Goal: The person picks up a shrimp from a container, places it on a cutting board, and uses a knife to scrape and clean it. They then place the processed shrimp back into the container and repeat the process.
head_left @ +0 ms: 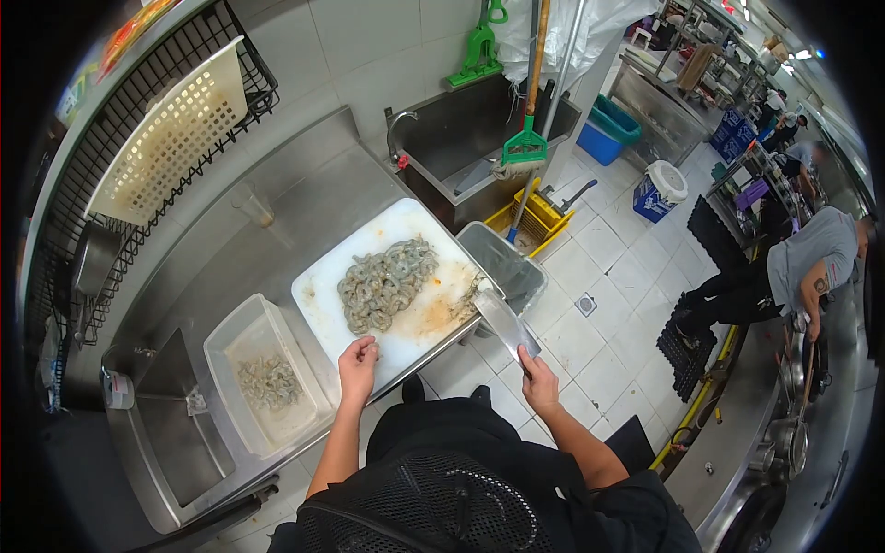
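Observation:
My right hand (540,380) is wrapped round the handle of a cleaver (501,321), whose broad blade points up and left beside the right corner of a white cutting board (318,276). Dark scraps lie along that corner, close to the blade tip. On the board rests a heap of grey raw shrimp (387,281). My left hand (358,365) is at the board's near edge, apart from the heap, with its fingers curled in; whether anything is between them is hidden. To its left, a translucent plastic tub (221,336) holds more shrimp (268,382).
A grey bin (525,281) stands just past the board's right edge. Behind it are a deep sink (461,138), a yellow mop bucket (535,226) and mop handles. At left is another sink basin (180,410). A person (811,258) works at the stoves on the right.

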`<act>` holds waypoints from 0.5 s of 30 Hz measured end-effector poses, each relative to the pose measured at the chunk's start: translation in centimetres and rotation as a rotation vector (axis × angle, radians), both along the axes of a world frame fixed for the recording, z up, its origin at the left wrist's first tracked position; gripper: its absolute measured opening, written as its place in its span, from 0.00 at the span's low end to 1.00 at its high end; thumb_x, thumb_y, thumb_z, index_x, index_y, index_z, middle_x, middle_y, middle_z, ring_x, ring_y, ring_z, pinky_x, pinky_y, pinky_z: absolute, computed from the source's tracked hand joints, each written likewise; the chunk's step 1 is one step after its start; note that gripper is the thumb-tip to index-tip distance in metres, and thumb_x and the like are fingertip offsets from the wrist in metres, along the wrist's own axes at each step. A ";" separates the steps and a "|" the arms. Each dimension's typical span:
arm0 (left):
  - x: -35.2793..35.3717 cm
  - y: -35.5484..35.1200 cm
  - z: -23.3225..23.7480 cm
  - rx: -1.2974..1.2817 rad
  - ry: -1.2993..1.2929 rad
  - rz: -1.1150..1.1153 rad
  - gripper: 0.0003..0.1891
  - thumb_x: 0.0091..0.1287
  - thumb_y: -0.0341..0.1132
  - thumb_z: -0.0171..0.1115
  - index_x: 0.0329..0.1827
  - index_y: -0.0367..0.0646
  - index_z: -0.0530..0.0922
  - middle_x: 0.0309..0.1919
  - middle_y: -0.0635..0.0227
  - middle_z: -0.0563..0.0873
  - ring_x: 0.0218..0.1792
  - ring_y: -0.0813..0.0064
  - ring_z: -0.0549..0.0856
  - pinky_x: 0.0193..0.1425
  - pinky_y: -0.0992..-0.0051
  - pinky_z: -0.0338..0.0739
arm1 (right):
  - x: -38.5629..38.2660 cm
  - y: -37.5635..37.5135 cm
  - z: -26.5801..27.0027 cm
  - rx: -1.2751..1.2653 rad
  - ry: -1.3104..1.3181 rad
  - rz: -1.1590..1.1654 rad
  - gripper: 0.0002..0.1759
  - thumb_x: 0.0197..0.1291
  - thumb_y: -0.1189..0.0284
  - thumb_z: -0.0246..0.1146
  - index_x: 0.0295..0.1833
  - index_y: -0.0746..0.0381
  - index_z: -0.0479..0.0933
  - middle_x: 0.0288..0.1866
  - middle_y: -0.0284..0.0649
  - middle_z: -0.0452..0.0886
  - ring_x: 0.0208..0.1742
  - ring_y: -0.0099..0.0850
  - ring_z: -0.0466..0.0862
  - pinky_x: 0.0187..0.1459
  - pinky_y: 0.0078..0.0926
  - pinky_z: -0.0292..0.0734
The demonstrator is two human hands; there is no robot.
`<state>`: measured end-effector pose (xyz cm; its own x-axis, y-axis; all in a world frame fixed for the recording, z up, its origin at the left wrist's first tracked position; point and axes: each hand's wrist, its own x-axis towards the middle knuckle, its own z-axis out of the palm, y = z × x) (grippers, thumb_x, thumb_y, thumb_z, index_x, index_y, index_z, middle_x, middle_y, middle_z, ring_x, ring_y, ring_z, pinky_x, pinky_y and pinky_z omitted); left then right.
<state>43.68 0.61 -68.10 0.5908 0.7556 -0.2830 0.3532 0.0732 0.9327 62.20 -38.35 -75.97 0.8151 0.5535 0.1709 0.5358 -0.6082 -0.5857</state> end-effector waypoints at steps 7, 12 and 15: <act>2.0 -0.8 -1.1 0.028 -0.090 -0.037 0.15 0.80 0.29 0.70 0.65 0.32 0.87 0.41 0.70 0.90 0.42 0.79 0.88 0.49 0.76 0.84 | -2.4 -6.7 2.6 -0.134 -0.010 0.054 0.48 0.61 0.84 0.67 0.86 0.39 0.76 0.40 0.45 0.79 0.42 0.50 0.86 0.44 0.49 0.84; 3.0 -1.6 0.4 0.021 -0.091 -0.030 0.14 0.79 0.27 0.70 0.64 0.33 0.87 0.40 0.69 0.90 0.42 0.78 0.89 0.49 0.75 0.85 | -4.1 -7.0 4.2 0.303 0.571 -0.103 0.43 0.66 0.86 0.68 0.87 0.56 0.74 0.31 0.34 0.78 0.31 0.30 0.84 0.34 0.32 0.79; 4.2 -2.4 1.1 -0.028 -0.078 -0.041 0.15 0.79 0.26 0.69 0.65 0.33 0.88 0.39 0.70 0.89 0.39 0.79 0.87 0.47 0.75 0.84 | -2.1 -4.4 10.8 0.842 1.383 -0.087 0.29 0.75 0.79 0.66 0.79 0.61 0.73 0.33 0.37 0.78 0.25 0.26 0.76 0.28 0.29 0.76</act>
